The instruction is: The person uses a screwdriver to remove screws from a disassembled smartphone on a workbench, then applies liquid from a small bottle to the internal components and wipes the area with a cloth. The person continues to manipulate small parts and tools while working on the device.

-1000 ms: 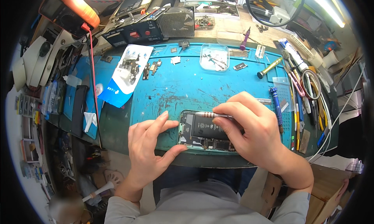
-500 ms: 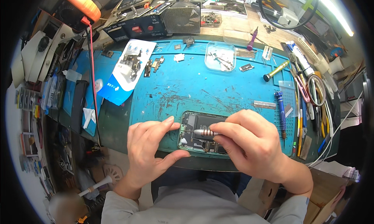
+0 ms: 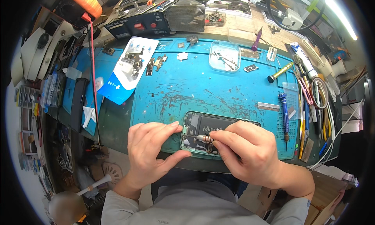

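Pinching silver tool (image 3: 204, 138) over opened phone (image 3: 206, 123) — right hand (image 3: 252, 152) | left hand (image 3: 148, 150) — spread at phone's end, can't tell if gripping

Bright scene, glaring tube light (image 3: 341, 18) at upper right, bent fisheye edges, dark corners

Light grey shirt (image 3: 187, 203), dark blue trousers (image 3: 239, 188)

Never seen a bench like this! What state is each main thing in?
Phone: opened, insides showing
Battery: seated inside the phone
Silver tool: pinched in the right hand
Left hand: open, spread at the phone's left end
Clear tray: uncovered, holding small parts
Blue mat: scratched
Blue screwdriver: lying flat
Strip light: lit
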`<state>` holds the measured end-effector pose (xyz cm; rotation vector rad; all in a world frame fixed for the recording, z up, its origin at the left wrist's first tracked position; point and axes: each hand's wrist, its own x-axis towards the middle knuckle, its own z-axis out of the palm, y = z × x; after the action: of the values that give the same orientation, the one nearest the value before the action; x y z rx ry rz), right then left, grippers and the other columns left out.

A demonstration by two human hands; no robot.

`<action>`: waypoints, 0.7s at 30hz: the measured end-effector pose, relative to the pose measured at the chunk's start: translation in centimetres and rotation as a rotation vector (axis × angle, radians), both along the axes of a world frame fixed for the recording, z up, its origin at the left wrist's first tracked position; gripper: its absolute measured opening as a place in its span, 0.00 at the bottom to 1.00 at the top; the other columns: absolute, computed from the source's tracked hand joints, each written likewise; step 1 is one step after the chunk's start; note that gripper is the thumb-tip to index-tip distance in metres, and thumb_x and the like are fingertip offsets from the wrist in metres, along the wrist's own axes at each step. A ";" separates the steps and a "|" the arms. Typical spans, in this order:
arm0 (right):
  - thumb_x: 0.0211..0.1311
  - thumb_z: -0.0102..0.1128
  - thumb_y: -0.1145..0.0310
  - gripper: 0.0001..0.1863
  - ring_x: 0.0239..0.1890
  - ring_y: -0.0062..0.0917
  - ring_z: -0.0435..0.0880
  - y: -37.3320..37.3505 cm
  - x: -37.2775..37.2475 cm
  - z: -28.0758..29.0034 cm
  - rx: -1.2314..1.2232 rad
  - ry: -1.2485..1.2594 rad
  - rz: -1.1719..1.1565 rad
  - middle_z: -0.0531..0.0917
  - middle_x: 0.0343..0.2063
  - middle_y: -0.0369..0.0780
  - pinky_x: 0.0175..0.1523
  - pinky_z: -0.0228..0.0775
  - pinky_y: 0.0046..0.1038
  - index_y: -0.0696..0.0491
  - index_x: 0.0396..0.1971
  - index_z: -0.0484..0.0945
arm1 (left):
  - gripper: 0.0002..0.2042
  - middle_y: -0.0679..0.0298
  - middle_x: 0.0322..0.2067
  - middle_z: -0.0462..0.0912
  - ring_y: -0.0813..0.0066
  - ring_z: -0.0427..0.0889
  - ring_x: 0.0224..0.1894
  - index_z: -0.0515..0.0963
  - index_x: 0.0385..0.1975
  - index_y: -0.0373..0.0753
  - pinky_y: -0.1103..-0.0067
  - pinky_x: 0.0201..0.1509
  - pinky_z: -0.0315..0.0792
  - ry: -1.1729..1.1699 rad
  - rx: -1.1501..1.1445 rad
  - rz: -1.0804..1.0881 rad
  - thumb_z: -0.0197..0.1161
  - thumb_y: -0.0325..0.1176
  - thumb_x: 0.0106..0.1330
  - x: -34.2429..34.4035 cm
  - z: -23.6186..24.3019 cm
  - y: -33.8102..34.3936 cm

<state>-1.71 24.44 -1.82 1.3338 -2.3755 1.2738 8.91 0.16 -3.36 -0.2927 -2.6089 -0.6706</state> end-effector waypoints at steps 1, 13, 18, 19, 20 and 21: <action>0.57 0.76 0.77 0.11 0.26 0.30 0.83 0.0 0.0 0.0 0.005 0.010 0.003 0.82 0.29 0.37 0.29 0.74 0.32 0.56 0.41 0.88 | 0.34 0.70 0.49 0.92 0.69 0.86 0.50 0.82 0.62 0.40 0.68 0.58 0.68 0.001 0.001 -0.001 0.85 0.48 0.58 0.0 0.0 0.0; 0.59 0.75 0.79 0.11 0.26 0.31 0.85 0.0 -0.1 0.3 0.042 -0.021 0.017 0.86 0.29 0.39 0.30 0.76 0.32 0.56 0.42 0.89 | 0.34 0.70 0.49 0.93 0.70 0.87 0.50 0.81 0.62 0.39 0.68 0.57 0.68 -0.003 -0.007 0.002 0.85 0.48 0.58 0.0 0.0 0.0; 0.60 0.75 0.79 0.10 0.27 0.32 0.86 0.0 0.0 0.4 0.067 -0.025 0.012 0.86 0.29 0.39 0.30 0.76 0.33 0.56 0.42 0.89 | 0.35 0.70 0.48 0.92 0.70 0.87 0.50 0.81 0.63 0.39 0.68 0.57 0.68 -0.007 -0.005 0.002 0.85 0.48 0.58 0.0 0.0 0.0; 0.61 0.75 0.79 0.10 0.27 0.32 0.86 0.0 -0.1 0.4 0.073 -0.026 0.011 0.86 0.29 0.39 0.30 0.76 0.33 0.56 0.42 0.89 | 0.35 0.70 0.48 0.92 0.70 0.87 0.50 0.81 0.63 0.39 0.68 0.57 0.68 -0.009 -0.004 0.002 0.85 0.48 0.57 0.0 0.0 0.0; 0.61 0.75 0.79 0.10 0.27 0.32 0.86 0.0 -0.1 0.4 0.075 -0.026 0.012 0.86 0.29 0.39 0.31 0.76 0.33 0.56 0.42 0.89 | 0.35 0.70 0.48 0.92 0.70 0.87 0.50 0.81 0.63 0.39 0.68 0.57 0.68 -0.010 -0.004 0.002 0.85 0.48 0.57 0.0 0.1 0.0; 0.61 0.75 0.79 0.10 0.27 0.32 0.86 0.0 -0.1 0.4 0.078 -0.025 0.013 0.86 0.29 0.39 0.31 0.76 0.33 0.56 0.42 0.89 | 0.35 0.70 0.48 0.92 0.70 0.86 0.50 0.81 0.63 0.39 0.68 0.57 0.68 -0.010 -0.004 0.002 0.85 0.48 0.57 0.0 0.1 0.0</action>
<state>-1.80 24.46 -1.39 1.3643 -2.4609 1.2203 8.91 0.20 -3.23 -0.2882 -2.6199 -0.6672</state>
